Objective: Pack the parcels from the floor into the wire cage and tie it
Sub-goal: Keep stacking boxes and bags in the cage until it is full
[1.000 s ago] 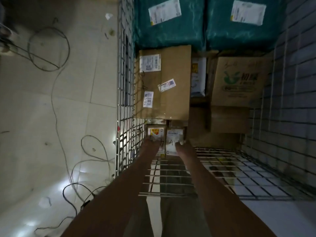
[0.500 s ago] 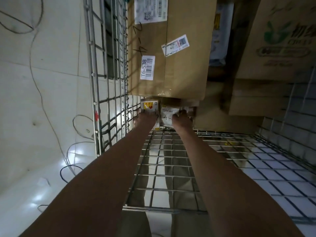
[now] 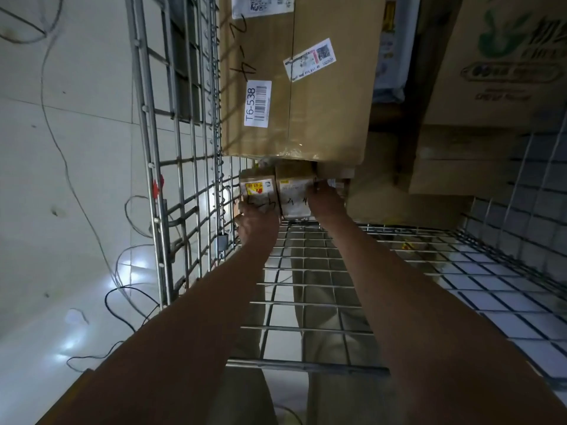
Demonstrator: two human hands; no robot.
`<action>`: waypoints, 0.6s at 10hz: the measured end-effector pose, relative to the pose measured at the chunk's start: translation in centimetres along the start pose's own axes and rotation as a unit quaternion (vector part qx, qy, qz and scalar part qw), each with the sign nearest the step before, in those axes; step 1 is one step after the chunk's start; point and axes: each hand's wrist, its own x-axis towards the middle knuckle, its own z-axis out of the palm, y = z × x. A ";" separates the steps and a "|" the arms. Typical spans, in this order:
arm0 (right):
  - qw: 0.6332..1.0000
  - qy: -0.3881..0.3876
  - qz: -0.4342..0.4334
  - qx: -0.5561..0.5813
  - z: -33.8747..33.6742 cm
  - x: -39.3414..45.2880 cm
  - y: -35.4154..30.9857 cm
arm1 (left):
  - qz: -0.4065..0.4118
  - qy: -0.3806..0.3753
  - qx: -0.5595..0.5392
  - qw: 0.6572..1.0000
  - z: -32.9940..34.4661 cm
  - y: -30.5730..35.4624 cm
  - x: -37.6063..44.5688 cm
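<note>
Brown cardboard fills the far end of the wire cage: a large box carrying a "T6-538" barcode label sits against the cage's left wall, and a second carton with green print lies to its right. Tucked just under the near edge of the large box are two small parcels side by side. The left hand holds the left small parcel (the one with a red and yellow sticker), its fingers wrapped at the parcel's near end. The right hand rests on the right small parcel, fingers curled over its right edge; how firmly it grips I cannot tell for certain, but the fingers do bend round the parcel. Both parcels touch each other and lie at the far end of the cage's wire floor grid, with both forearms stretched over that grid. Outside the cage, on the pale tiled floor to the left, thin dark cables loop about.
</note>
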 end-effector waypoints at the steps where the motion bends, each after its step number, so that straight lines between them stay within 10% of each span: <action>1: 0.999 0.008 -0.021 -0.027 0.4 0.5 -0.7 | 0.074 0.010 0.001 0.997 1.1 -0.6 0.5; 6: 0.987 0.058 0.110 0.098 0.8 -4.4 -0.1 | 0.129 -0.040 0.054 0.989 0.2 1.2 -0.1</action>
